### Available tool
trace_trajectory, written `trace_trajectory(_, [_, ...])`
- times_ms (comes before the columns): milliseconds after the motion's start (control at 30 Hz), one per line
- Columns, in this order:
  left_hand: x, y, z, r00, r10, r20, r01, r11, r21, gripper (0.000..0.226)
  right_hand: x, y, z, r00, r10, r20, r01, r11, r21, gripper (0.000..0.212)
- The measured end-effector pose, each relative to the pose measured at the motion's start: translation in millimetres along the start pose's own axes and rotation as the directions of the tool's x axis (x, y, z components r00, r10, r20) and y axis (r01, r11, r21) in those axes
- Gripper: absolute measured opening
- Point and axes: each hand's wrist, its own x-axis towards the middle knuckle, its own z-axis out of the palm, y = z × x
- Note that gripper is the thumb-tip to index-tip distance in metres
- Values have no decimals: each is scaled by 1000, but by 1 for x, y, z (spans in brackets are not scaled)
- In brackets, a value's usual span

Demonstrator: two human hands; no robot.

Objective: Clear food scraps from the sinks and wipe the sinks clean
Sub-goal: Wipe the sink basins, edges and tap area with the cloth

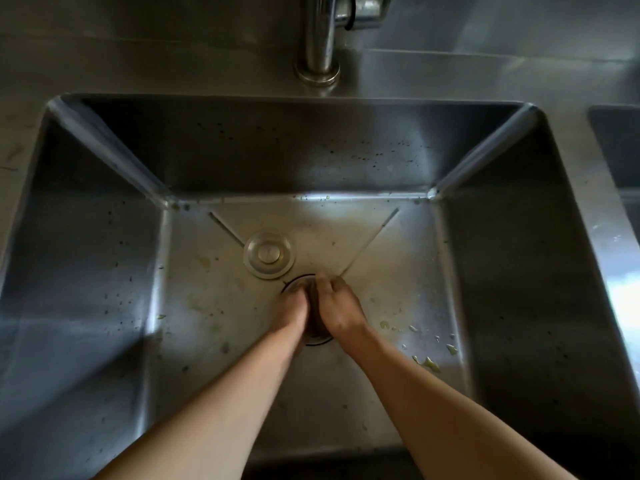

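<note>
Both hands are down at the drain in the floor of the sink, side by side and nearly touching. The left hand and right hand have their fingers bent down around something dark in the drain opening, probably the strainer basket, though I cannot tell how firmly either has it. Two hands suggest it sits tight and needs lifting out level so nothing spills. Just beyond the left hand's fingers lies the plug, set aside on the sink floor, presumably to free the drain. Pale green scraps lie to the right of the right forearm, uncollected. Specks dot the walls; wiping looks not yet started.
</note>
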Motion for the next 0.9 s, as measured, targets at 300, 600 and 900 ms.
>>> trace_trajectory(300, [-48, 30, -27, 815, -313, 487, 351, 936, 15, 37, -56, 0, -42, 767, -610, 199, 642, 732, -229, 71])
trace_trajectory(600, [-56, 14, -29, 916, -236, 324, 256, 966, -21, 53, -53, -4, -15, 781, -613, -125, 552, 769, -322, 50])
trace_trajectory(900, [-50, 12, -15, 970, -14, 243, 74, 968, -241, 31, -35, -18, -4, 967, -174, -185, 165, 984, -63, 30])
